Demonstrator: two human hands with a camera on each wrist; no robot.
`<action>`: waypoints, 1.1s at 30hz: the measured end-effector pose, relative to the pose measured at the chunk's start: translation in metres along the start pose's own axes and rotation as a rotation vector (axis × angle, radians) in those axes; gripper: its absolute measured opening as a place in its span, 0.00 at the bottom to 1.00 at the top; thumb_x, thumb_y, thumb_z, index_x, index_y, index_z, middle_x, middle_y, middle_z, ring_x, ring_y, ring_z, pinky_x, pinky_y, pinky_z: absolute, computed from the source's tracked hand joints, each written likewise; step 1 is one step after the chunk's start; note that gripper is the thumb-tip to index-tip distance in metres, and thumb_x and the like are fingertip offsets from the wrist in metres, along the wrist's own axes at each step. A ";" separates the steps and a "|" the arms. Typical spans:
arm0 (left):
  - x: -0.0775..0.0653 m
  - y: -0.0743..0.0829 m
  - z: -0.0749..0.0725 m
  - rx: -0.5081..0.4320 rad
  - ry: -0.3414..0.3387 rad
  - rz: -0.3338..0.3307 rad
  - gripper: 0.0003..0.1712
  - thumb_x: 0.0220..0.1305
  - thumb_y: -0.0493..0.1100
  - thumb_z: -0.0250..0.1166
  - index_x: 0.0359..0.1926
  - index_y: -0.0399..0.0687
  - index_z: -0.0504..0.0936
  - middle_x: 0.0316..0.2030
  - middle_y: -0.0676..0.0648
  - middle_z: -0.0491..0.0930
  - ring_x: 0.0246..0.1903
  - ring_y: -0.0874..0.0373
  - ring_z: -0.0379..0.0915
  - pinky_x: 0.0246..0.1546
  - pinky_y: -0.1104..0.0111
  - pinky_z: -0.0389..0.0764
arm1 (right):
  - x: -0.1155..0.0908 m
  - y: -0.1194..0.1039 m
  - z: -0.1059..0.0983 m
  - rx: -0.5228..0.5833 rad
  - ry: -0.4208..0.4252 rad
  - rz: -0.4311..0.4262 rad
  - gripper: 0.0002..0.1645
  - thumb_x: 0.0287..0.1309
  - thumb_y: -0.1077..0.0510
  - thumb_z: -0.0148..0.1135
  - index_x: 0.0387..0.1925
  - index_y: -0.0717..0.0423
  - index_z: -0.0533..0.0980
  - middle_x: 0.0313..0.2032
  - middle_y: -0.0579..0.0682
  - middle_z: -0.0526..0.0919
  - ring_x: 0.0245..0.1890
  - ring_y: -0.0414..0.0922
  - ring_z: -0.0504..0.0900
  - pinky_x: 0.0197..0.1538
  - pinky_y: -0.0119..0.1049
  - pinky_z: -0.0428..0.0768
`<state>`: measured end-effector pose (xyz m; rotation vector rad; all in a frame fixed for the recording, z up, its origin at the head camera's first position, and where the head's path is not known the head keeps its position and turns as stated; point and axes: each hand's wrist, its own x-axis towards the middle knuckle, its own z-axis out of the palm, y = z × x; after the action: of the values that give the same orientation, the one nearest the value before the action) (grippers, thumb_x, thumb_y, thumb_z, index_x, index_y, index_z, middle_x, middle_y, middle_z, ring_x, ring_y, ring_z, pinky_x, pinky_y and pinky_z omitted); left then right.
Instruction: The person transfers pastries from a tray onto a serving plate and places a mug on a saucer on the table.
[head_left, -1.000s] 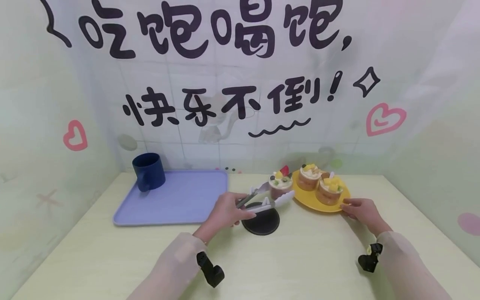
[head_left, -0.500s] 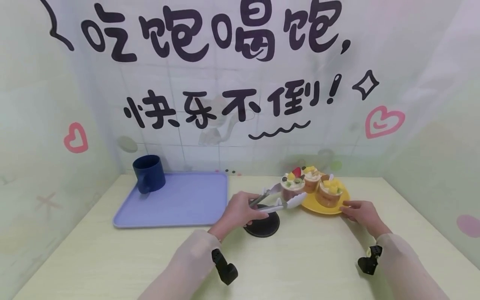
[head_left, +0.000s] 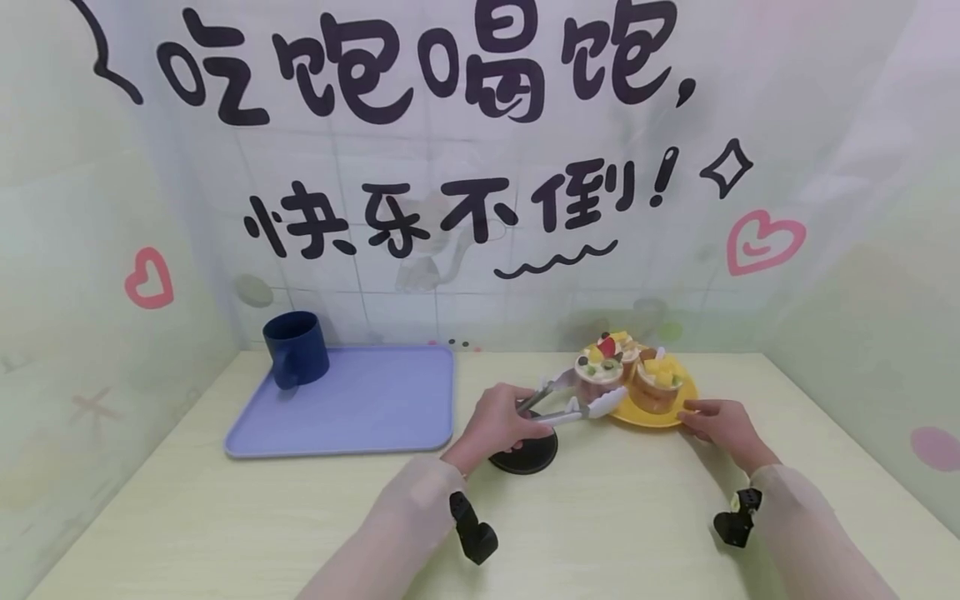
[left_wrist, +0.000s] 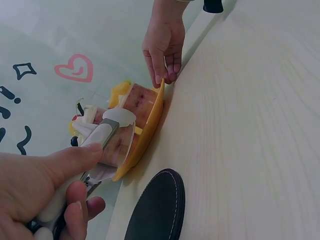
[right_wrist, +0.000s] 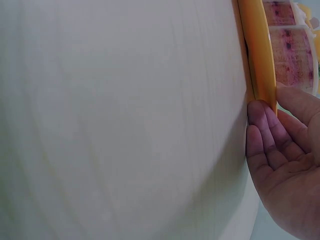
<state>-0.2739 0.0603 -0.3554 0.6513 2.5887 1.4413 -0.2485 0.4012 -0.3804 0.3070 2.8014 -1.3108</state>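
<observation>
My left hand [head_left: 501, 425] grips metal tongs [head_left: 567, 415] with white tips. Between the tips stands a fruit-topped dessert cup [head_left: 597, 375], with a strawberry on top, at the left part of a yellow plate [head_left: 643, 419]. In the left wrist view, the tongs [left_wrist: 105, 132] partly cover that cup, so I cannot tell whether its base rests on the plate. A mango-topped dessert cup [head_left: 657, 385] sits on the plate, and another dessert cup [head_left: 630, 350] behind is partly hidden. My right hand [head_left: 727, 427] pinches the plate's right rim between thumb and fingers, also seen in the right wrist view.
A round black coaster [head_left: 528, 457] lies partly under my left hand. Farther left is a lilac tray [head_left: 382, 408] bearing a navy mug [head_left: 296, 350] at its back left. A printed sheet [head_left: 450, 308] stands behind the table, with side walls at both ends.
My left hand has moved right with the tongs, carrying the strawberry-topped dessert cup from beside the plate to over its left part. My right hand stays at the plate's rim.
</observation>
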 end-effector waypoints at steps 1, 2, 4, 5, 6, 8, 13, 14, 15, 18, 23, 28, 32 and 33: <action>0.000 0.000 0.001 0.002 0.001 0.001 0.22 0.44 0.40 0.74 0.44 0.44 0.82 0.14 0.52 0.71 0.07 0.62 0.64 0.07 0.74 0.66 | 0.000 0.000 0.000 0.002 0.001 0.000 0.34 0.62 0.52 0.56 0.56 0.78 0.63 0.43 0.63 0.80 0.35 0.43 0.80 0.41 0.37 0.79; 0.001 0.001 0.002 0.003 0.002 0.002 0.23 0.44 0.40 0.74 0.45 0.44 0.81 0.14 0.52 0.72 0.07 0.62 0.64 0.07 0.74 0.66 | 0.000 0.000 0.000 0.000 0.001 -0.001 0.33 0.62 0.52 0.56 0.56 0.78 0.63 0.44 0.64 0.79 0.35 0.43 0.80 0.41 0.37 0.79; 0.002 0.001 0.003 0.005 0.004 0.005 0.24 0.44 0.40 0.74 0.46 0.43 0.81 0.14 0.52 0.72 0.07 0.62 0.64 0.07 0.74 0.66 | 0.001 0.000 0.000 -0.001 0.003 -0.002 0.33 0.62 0.53 0.56 0.56 0.78 0.63 0.44 0.64 0.79 0.36 0.44 0.80 0.41 0.37 0.79; 0.002 0.001 0.004 0.008 0.004 0.005 0.25 0.44 0.40 0.74 0.47 0.43 0.81 0.14 0.52 0.72 0.07 0.63 0.64 0.07 0.74 0.66 | 0.001 0.000 0.000 -0.001 0.004 0.002 0.33 0.62 0.53 0.56 0.56 0.77 0.64 0.44 0.64 0.79 0.36 0.43 0.80 0.41 0.37 0.79; 0.003 0.001 0.004 0.009 0.005 0.004 0.25 0.44 0.40 0.74 0.48 0.43 0.81 0.14 0.52 0.72 0.07 0.63 0.64 0.07 0.74 0.66 | 0.001 0.000 0.000 -0.001 0.004 0.002 0.32 0.62 0.53 0.56 0.56 0.77 0.64 0.44 0.64 0.79 0.36 0.43 0.80 0.41 0.37 0.79; 0.004 0.001 0.006 0.012 0.004 0.000 0.27 0.45 0.40 0.74 0.49 0.42 0.80 0.14 0.52 0.72 0.07 0.63 0.64 0.07 0.74 0.66 | 0.002 0.000 0.000 -0.004 0.004 0.002 0.32 0.62 0.53 0.56 0.56 0.77 0.64 0.44 0.64 0.79 0.36 0.43 0.80 0.41 0.36 0.79; 0.007 0.001 0.008 0.016 0.002 -0.015 0.27 0.45 0.40 0.74 0.50 0.42 0.79 0.15 0.51 0.73 0.08 0.62 0.65 0.07 0.74 0.67 | 0.001 -0.001 0.000 -0.003 0.009 -0.007 0.32 0.61 0.53 0.57 0.55 0.77 0.65 0.43 0.63 0.79 0.35 0.42 0.79 0.40 0.35 0.79; 0.007 0.001 0.008 0.016 0.003 -0.017 0.27 0.45 0.40 0.74 0.50 0.42 0.79 0.15 0.51 0.74 0.08 0.62 0.65 0.08 0.74 0.67 | 0.000 -0.001 0.000 -0.006 0.010 -0.011 0.32 0.61 0.53 0.57 0.55 0.77 0.65 0.44 0.64 0.79 0.35 0.42 0.79 0.40 0.35 0.78; 0.007 0.002 0.008 0.016 0.003 -0.018 0.27 0.45 0.40 0.74 0.50 0.42 0.80 0.15 0.51 0.74 0.08 0.62 0.65 0.08 0.74 0.66 | 0.000 -0.002 0.000 -0.007 0.012 -0.014 0.32 0.61 0.53 0.57 0.55 0.77 0.65 0.43 0.63 0.79 0.35 0.42 0.79 0.40 0.35 0.78; 0.009 0.003 0.009 0.015 0.004 -0.019 0.26 0.45 0.40 0.74 0.49 0.42 0.80 0.15 0.51 0.74 0.08 0.62 0.65 0.08 0.74 0.67 | 0.000 -0.003 0.001 -0.012 0.017 -0.019 0.32 0.61 0.53 0.57 0.55 0.77 0.65 0.42 0.63 0.80 0.34 0.42 0.79 0.38 0.33 0.78; 0.012 0.004 0.012 0.023 0.005 -0.027 0.26 0.45 0.40 0.74 0.48 0.42 0.80 0.14 0.51 0.73 0.08 0.63 0.65 0.08 0.75 0.66 | 0.001 -0.003 0.001 -0.012 0.019 -0.011 0.32 0.61 0.54 0.57 0.54 0.77 0.65 0.42 0.63 0.80 0.33 0.41 0.79 0.38 0.33 0.78; 0.016 0.006 0.016 0.038 0.011 -0.029 0.24 0.44 0.40 0.74 0.46 0.42 0.81 0.14 0.50 0.73 0.08 0.63 0.65 0.08 0.75 0.67 | 0.001 -0.002 0.001 -0.005 0.018 -0.013 0.32 0.61 0.53 0.57 0.54 0.77 0.65 0.43 0.64 0.79 0.33 0.41 0.78 0.39 0.33 0.78; 0.019 0.006 0.019 0.047 0.016 -0.037 0.25 0.44 0.41 0.74 0.47 0.43 0.81 0.15 0.50 0.73 0.09 0.63 0.66 0.09 0.75 0.68 | 0.001 -0.001 0.001 -0.004 0.021 -0.015 0.31 0.61 0.54 0.57 0.54 0.77 0.66 0.43 0.64 0.79 0.33 0.41 0.78 0.38 0.33 0.78; 0.019 0.006 0.020 0.046 0.016 -0.042 0.25 0.44 0.41 0.74 0.47 0.43 0.81 0.15 0.50 0.73 0.09 0.63 0.66 0.09 0.75 0.69 | 0.001 0.000 0.001 -0.004 0.022 -0.016 0.31 0.61 0.54 0.57 0.54 0.77 0.66 0.43 0.64 0.79 0.33 0.41 0.78 0.38 0.33 0.78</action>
<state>-0.2837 0.0864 -0.3592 0.5904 2.6386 1.3838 -0.2492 0.4000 -0.3810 0.3012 2.8301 -1.3125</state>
